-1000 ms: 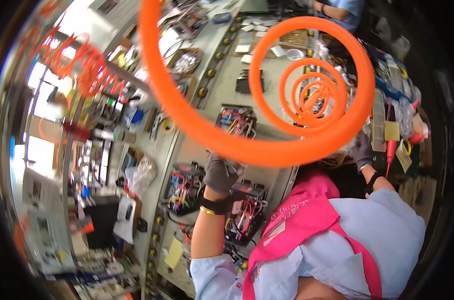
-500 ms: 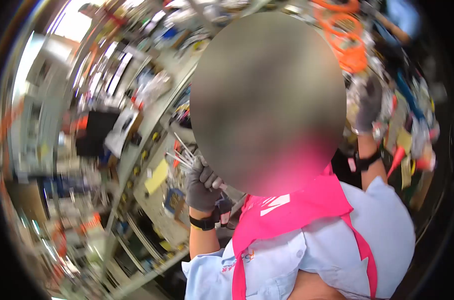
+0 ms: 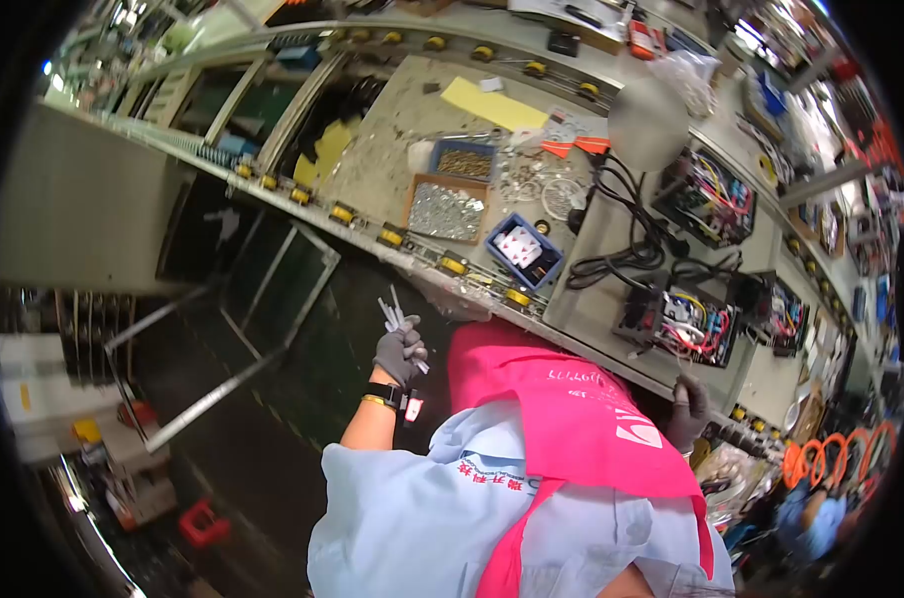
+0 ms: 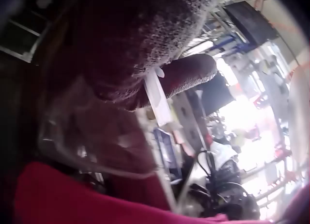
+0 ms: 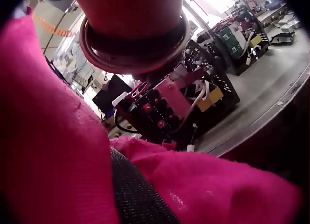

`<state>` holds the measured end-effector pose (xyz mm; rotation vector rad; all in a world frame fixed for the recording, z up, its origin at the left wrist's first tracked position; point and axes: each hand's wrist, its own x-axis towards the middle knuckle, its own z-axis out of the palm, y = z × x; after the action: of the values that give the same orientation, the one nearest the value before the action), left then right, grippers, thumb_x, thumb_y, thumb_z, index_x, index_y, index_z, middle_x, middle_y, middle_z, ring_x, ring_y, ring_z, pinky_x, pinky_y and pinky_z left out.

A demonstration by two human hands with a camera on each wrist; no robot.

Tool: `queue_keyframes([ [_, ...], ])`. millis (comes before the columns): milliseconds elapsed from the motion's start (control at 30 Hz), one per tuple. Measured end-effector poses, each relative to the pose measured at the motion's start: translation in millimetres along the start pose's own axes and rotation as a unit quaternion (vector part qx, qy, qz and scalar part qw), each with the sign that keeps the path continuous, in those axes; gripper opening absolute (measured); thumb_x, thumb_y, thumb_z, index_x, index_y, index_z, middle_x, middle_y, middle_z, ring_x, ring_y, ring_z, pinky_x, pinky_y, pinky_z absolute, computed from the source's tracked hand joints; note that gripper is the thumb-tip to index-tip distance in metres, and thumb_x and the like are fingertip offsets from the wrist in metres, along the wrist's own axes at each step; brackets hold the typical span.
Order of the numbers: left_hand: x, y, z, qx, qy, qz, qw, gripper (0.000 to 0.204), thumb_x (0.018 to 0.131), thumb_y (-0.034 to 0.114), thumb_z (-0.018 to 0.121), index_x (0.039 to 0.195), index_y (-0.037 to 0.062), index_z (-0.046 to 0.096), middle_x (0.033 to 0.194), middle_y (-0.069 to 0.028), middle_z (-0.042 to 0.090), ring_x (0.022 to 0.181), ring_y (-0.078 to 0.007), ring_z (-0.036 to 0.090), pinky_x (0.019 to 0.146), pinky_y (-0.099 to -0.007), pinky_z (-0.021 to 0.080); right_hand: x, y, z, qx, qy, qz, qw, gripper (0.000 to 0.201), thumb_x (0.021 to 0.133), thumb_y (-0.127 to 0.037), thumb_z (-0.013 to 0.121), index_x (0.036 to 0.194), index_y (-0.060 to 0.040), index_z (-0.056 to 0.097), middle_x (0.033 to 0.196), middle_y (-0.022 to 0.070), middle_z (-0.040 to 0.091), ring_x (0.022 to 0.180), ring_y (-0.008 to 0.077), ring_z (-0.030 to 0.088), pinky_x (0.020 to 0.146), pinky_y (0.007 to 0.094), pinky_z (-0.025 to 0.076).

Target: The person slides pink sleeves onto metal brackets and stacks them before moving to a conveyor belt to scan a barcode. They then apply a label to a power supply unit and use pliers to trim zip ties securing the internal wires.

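My left hand (image 3: 400, 356), in a grey glove, is raised over the floor beside the bench. It grips several thin white strips (image 3: 391, 311) that stick out past the fingers. In the left wrist view one flat white strip (image 4: 157, 99) shows between the gloved fingers. At the bench's front edge, my gloved right hand (image 3: 687, 414) is close below an open black electronic unit (image 3: 683, 321) with coloured wires. I cannot tell whether its fingers hold a wire. The right wrist view shows the unit (image 5: 167, 105), with the hand hidden.
More open units (image 3: 709, 196) stand behind, with a black power cord (image 3: 626, 239) beside them. Small-parts boxes include a carton of metal pieces (image 3: 447, 209) and a blue bin (image 3: 524, 251). Yellow rollers (image 3: 392, 235) line the bench edge. A metal frame (image 3: 273, 349) stands on the floor.
The view has swung to the bench's other end, and the orange coiled hose has shifted to the lower right. The left hand, still holding the strips, is now away from the units.
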<state>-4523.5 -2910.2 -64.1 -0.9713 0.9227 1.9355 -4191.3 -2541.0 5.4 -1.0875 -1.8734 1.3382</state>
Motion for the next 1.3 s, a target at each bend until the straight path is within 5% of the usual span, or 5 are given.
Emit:
queue_keyframes([
  [233,79.8,35.4,-88.8,-0.046,0.162,0.054,0.984,0.007,0.088,0.015,0.049,0.09,0.0105,0.054,0.051,0.0059,0.033,0.037,-0.0078,0.024,0.04,-0.0253,0.035,2.8,38.0,2.8,-0.128,-0.108,0.0,0.986,0.013,0.082,-0.004,0.056,0.092,0.002,0.062,0.082,0.0062,0.061,0.076,0.0141,0.056,0.072,0.0272,0.045],
  [467,239.6,91.3,-90.7,-0.014,0.18,0.099,0.979,0.01,0.087,0.018,0.048,0.09,0.0115,0.055,0.067,-0.0022,0.047,0.052,-0.0137,0.043,0.054,-0.0316,0.048,-19.1,86.4,-82.5,-0.325,-0.194,0.26,0.888,0.017,0.079,-0.012,0.064,0.093,-0.0024,0.067,0.081,0.0083,0.066,0.077,0.0154,0.061,0.073,0.0277,0.048],
  [533,401.4,69.0,-162.6,-0.045,-0.024,0.154,0.987,0.026,0.09,0.025,0.041,0.1,0.0069,0.056,0.091,-0.0095,0.057,0.072,-0.0218,0.054,0.069,-0.0369,0.051,-23.9,60.0,-87.7,-0.367,-0.203,0.332,0.845,0.018,0.079,-0.013,0.065,0.093,-0.0031,0.068,0.082,0.0093,0.066,0.077,0.0161,0.061,0.073,0.0284,0.048],
  [967,342.6,118.7,-62.5,0.096,0.073,0.209,0.97,0.047,0.084,0.037,0.052,0.117,0.0025,0.049,0.095,-0.0095,0.06,0.08,-0.0244,0.06,0.074,-0.0387,0.051,-17.1,-58.9,-60.0,-0.462,-0.044,0.232,0.855,0.02,0.078,-0.013,0.062,0.094,-0.0021,0.067,0.081,0.009,0.067,0.073,0.0138,0.062,0.069,0.0279,0.05],
  [1300,89.2,122.6,5.1,0.118,0.287,0.554,0.773,0.063,0.078,0.043,0.066,0.122,0.0034,0.044,0.088,-0.0093,0.063,0.077,-0.0252,0.062,0.069,-0.0404,0.052,49.8,32.3,-147.2,-0.37,0.066,0.227,0.898,0.026,0.075,-0.017,0.063,0.096,-0.0023,0.067,0.087,0.0115,0.068,0.08,0.0179,0.064,0.075,0.031,0.05],
])
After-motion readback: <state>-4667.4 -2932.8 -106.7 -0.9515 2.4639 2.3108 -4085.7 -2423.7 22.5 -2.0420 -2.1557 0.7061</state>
